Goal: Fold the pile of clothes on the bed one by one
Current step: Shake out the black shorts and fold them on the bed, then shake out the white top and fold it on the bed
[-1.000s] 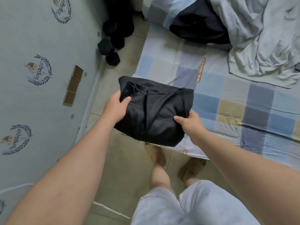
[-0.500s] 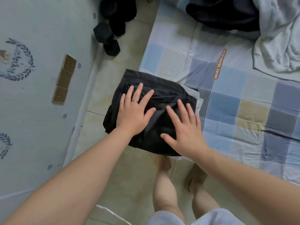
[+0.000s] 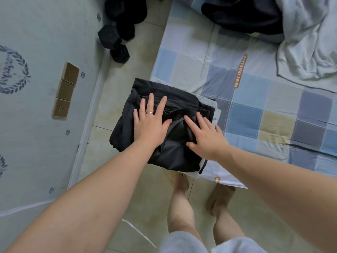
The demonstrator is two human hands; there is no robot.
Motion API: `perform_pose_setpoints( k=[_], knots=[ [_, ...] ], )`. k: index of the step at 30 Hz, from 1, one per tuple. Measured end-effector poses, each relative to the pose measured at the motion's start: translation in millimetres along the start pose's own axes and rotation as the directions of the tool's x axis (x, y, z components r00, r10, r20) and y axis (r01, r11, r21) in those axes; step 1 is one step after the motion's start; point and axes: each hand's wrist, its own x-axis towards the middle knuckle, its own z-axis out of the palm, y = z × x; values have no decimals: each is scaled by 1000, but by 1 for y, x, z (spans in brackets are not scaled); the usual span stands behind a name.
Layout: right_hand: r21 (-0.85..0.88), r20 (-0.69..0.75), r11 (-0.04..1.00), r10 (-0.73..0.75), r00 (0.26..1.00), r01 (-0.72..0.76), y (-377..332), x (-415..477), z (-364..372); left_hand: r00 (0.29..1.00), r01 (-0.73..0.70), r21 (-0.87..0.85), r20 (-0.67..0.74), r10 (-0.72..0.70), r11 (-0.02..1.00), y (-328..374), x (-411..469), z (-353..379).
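Nearby, dumbbell (image 3: 108, 35) on floor (image 3: 140, 59); left hand (image 3: 150, 123), right hand (image 3: 207, 138) flat-fingered atop black garment (image 3: 173, 154).

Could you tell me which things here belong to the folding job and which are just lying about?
Job:
folded black garment, pressed flat by left hand and right hand
pale folded piece beneath it
dark garment and pale grey garment, unfolded on the bed

Lying about:
dumbbell on the floor
wall sockets
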Motion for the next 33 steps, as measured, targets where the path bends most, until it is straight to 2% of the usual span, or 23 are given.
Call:
perform_pose_setpoints(
  k=[3, 9, 13, 19, 25, 33],
  knots=[
    [27, 38, 1000, 5, 999, -6, 12, -39, -32, 999, 48, -63, -6, -48, 997, 29, -32, -28],
    [76, -42, 989, 128, 991, -124, 56, -131, -85, 998, 56, -203, 25, -52, 978, 104, -96, -73],
    [104, -102, 981, 175, 979, -165, 105, -188, -110, 997, 21, -251, 78, -2, 968, 167, -109, -95],
    [125, -215, 972, 221, 951, -197, 215, -252, -142, 991, -91, -278, 69, 114, 956, 274, -113, -115],
    [171, -287, 972, 205, 936, -161, 351, -307, -162, 986, -161, -204, 4, 165, 966, 412, -126, -112],
    [280, -289, 939, 282, 915, -202, 491, -382, -162, 973, -217, -149, 50, 227, 965, 574, -145, -96]
  ],
)
